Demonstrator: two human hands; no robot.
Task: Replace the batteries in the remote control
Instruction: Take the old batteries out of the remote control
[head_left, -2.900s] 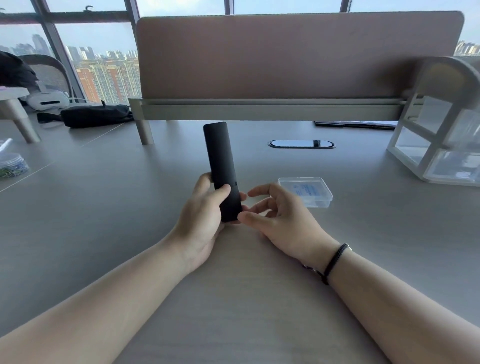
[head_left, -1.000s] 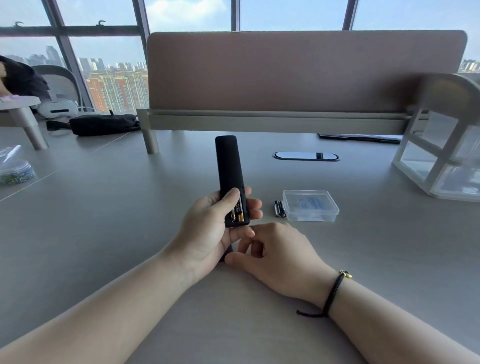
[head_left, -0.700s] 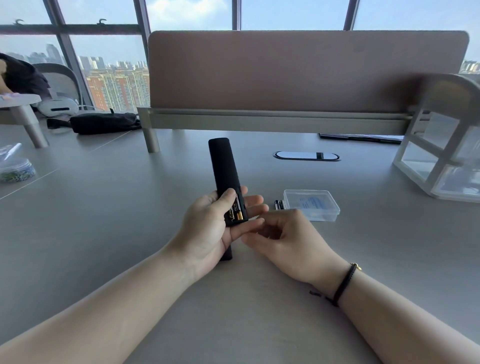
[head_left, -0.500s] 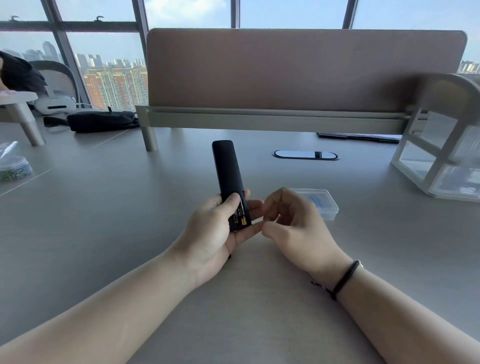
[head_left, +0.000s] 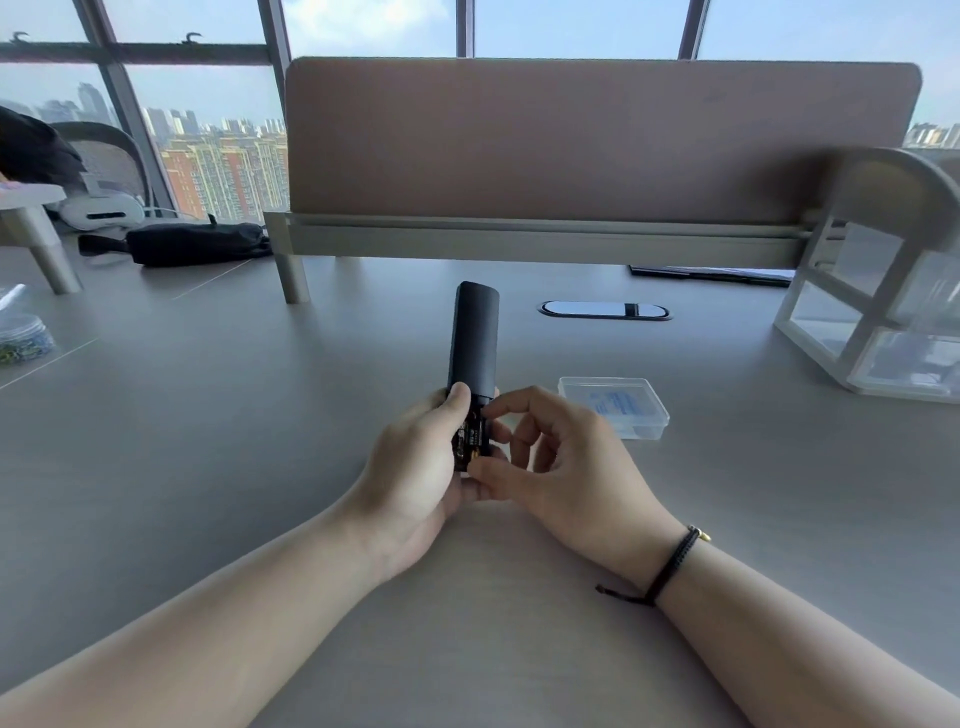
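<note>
The remote is sitting above the desk near its middle, held with its back facing up and the battery bay at the near end lying open, two cells showing black and gold inside. Its long axis is running almost straight away from the person, the closed far end pointing toward the divider and tilting up a little, the open end pointing back at the wrists. The left hand is wrapping the lower body, thumb lying along the left edge of the bay, fingers curling underneath. The right hand is coming in from the right side, index fingertip and thumb bracketing the bay in a loose pinch, the other fingers curled; whether it is actually gripping a cell I cannot tell. What could go wrong here, by my reading: the cells are sitting tight side by side, so a fingertip could slip off the smooth casing, or the spring could pop a cell loose so it rolls away across the desk. Prying hard could twist the remote in that one-hand hold. And old cells could get mixed with new ones if they land near the clear box, lying just right of the hands.
</note>
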